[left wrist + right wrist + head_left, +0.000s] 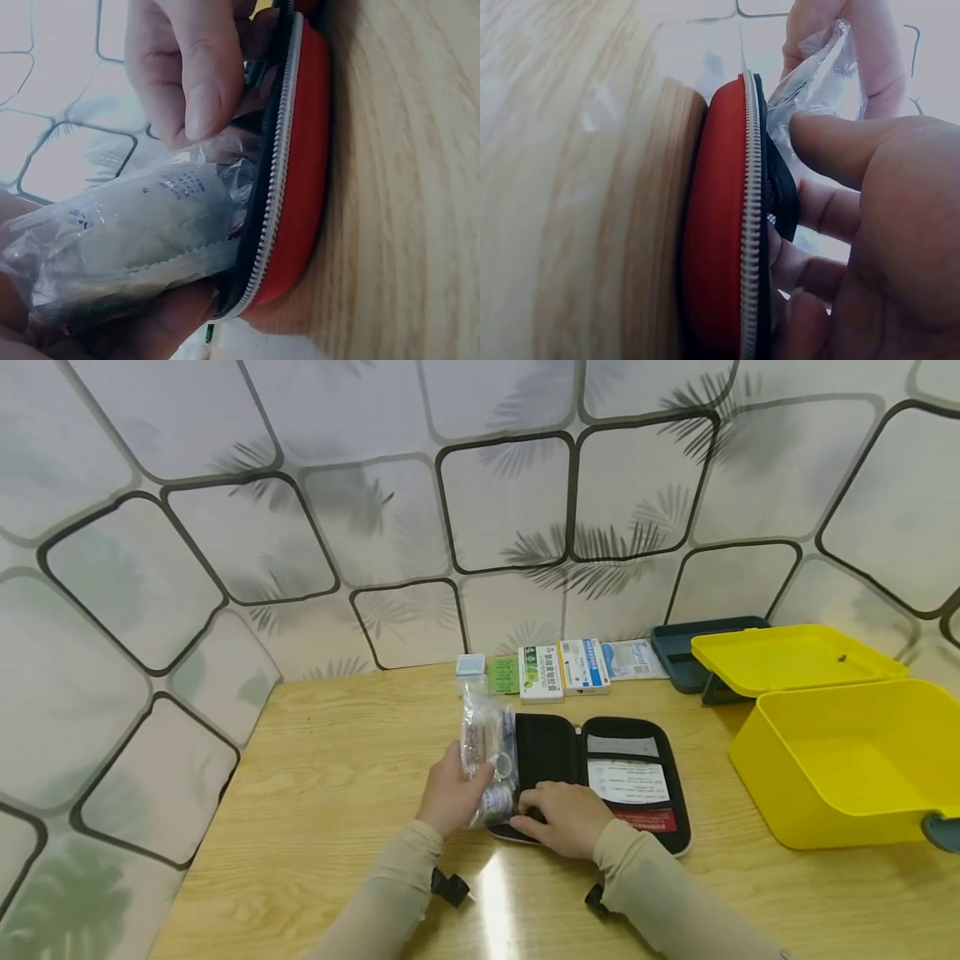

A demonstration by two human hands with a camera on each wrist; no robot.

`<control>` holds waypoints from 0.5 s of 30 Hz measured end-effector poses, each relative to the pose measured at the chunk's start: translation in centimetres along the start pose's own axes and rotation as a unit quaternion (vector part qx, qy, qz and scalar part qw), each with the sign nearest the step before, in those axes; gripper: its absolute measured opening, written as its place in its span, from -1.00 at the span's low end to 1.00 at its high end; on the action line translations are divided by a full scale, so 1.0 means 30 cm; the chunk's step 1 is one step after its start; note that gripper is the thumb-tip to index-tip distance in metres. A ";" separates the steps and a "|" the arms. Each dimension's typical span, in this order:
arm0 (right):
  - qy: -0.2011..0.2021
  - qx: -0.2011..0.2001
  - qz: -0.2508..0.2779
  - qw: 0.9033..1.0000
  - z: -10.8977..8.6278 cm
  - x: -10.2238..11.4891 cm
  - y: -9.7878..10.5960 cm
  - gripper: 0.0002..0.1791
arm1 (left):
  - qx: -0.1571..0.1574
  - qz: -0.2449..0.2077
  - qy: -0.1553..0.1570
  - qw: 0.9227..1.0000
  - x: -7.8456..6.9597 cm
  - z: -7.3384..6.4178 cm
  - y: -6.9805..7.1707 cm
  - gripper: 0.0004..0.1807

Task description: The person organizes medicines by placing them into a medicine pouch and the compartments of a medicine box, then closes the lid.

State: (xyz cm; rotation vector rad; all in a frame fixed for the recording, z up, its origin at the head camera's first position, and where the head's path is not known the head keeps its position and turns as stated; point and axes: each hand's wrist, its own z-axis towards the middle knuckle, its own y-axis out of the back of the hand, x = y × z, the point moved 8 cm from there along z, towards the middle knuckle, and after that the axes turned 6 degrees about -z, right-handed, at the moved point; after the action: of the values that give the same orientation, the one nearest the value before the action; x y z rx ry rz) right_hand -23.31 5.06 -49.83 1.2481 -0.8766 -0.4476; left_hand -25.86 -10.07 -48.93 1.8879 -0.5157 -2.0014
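Note:
My left hand (452,789) grips a clear plastic bag (480,735) of first-aid supplies, with sticks and a round white piece showing through. The bag stands tilted over the left half of an unzipped first-aid case (547,747), black inside and red outside. In the left wrist view, printed white packets (150,217) show in the bag, its lower end at the zipper edge (277,165). My right hand (566,814) is at the case's near edge, fingers curled around a black elastic strap (782,187) inside. Its thumb (832,146) lies close beside the bag.
The case's right half holds papers (628,781) and a red packet (648,820) under straps. Behind it stand medicine boxes (540,675), a green packet (503,675), a small clear box (471,666) and a sealed pouch (633,660). An open yellow box (810,777) and dark tray (682,660) are right.

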 end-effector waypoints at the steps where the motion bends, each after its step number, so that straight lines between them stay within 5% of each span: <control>1: -0.004 0.001 0.003 1.000 0.000 -0.002 -0.001 -0.79 | 0.001 0.005 -0.003 1.000 -0.002 -0.002 -0.004 -0.63; 15: -0.028 0.010 0.037 0.999 0.010 -0.022 -0.011 -0.66 | 0.012 0.031 0.002 0.999 0.005 -0.004 -0.027 -0.65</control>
State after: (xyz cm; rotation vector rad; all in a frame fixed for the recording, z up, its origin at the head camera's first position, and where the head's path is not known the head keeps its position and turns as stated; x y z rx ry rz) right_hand -23.90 5.24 -50.33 1.2215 -0.9736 -0.4178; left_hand -25.76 -9.44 -49.48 1.8666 -0.5934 -1.9599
